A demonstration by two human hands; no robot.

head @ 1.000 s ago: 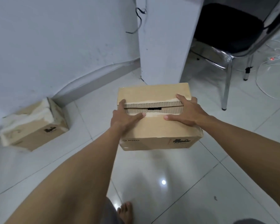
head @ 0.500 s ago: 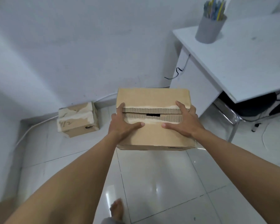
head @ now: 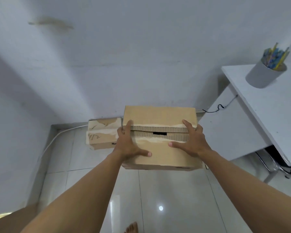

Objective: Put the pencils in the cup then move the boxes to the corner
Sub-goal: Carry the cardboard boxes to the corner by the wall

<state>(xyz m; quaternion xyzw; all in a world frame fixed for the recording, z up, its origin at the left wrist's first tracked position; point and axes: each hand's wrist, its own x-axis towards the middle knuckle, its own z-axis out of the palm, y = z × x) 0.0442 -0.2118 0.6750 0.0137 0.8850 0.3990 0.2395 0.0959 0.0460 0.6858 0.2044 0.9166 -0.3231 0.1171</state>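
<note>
1. A brown corrugated cardboard box (head: 160, 140) sits at the centre of the frame, held off the glossy white tiled floor (head: 158, 199) by both bare hands.
2. The left hand (head: 127, 145) grips the box's left edge, fingers wrapped over the side and thumb flat on the top flap.
3. The right hand (head: 191, 142) clamps the right edge the same way, thumb pointing inward across the top.
4. The box's top flaps are closed but torn along the seam, showing the fluted core and a small dark slot; what is inside cannot be told.
5. A second, smaller cardboard box with torn, pale top flaps (head: 102, 134) rests on the floor at centre left, against the foot of the white wall (head: 124, 56) near the room's corner, partly behind the held box.
6. At the upper right, a grey round cup (head: 263, 75) stands on the white desk (head: 267, 111), holding a bunch of coloured pencils (head: 274, 58) that stick up past its rim.
</note>
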